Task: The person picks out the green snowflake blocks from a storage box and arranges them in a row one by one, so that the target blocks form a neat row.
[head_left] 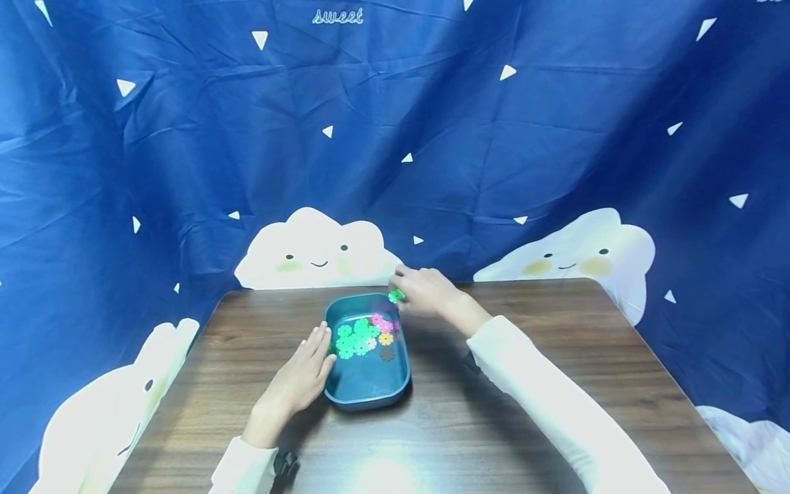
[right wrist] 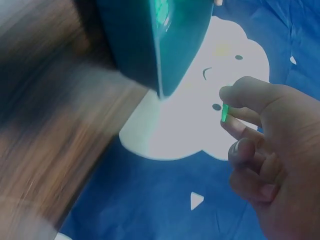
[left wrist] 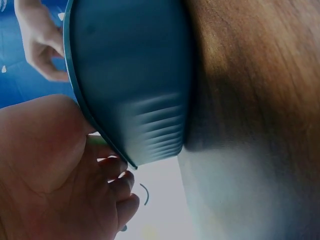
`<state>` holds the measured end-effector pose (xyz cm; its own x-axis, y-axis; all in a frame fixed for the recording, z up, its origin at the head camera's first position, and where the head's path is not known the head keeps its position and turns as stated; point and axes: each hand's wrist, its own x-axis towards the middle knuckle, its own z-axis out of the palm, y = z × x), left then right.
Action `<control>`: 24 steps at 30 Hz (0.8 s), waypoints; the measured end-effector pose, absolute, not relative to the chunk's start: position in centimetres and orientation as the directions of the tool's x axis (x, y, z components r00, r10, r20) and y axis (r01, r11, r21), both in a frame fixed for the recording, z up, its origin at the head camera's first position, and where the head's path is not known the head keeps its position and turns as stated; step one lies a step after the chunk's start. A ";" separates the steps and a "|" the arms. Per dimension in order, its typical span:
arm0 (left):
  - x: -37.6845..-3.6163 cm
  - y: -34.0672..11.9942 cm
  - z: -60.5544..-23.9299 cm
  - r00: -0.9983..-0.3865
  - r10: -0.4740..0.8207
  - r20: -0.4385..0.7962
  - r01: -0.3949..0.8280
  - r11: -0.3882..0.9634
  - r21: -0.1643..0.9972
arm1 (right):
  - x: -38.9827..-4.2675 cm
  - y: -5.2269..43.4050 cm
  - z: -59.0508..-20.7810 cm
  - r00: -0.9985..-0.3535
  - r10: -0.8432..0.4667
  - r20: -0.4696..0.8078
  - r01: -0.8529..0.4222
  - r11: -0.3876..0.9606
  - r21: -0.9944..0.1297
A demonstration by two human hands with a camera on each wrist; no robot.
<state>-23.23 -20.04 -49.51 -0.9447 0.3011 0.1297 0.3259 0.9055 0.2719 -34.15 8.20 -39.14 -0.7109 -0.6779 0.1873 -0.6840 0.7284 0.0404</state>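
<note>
A dark teal rectangular tray [head_left: 364,384] with raised walls stands on the table. Inside it lie several flower-shaped plastic pieces: green pieces [head_left: 353,341] in a cluster, pink pieces [head_left: 384,325], an orange piece [head_left: 385,339] and a brown piece [head_left: 387,354]. My left hand [head_left: 305,370] rests against the tray's left rim with its fingers extended. Over the far right corner of the tray, my right hand [head_left: 426,291] pinches a green flower piece [right wrist: 225,113] between thumb and fingertip. In the left wrist view, the tray's ribbed outer wall [left wrist: 150,115] hides its contents.
The wooden tabletop [head_left: 506,384] extends around the tray on both sides. A blue cloth [head_left: 432,137] printed with white triangles and smiling clouds hangs behind the table's far edge.
</note>
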 end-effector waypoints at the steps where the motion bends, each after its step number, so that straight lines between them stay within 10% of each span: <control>1: -23.2 -20.1 -49.5 -0.944 0.302 0.133 0.327 0.905 0.272 | -34.1 8.7 -39.1 -0.711 -0.675 0.197 -0.683 0.729 0.035; 24: -23.1 -20.0 -49.9 -0.947 0.285 0.149 0.317 0.903 0.289 | -34.1 18.2 -41.1 -0.834 -0.509 0.212 -0.537 0.838 -0.101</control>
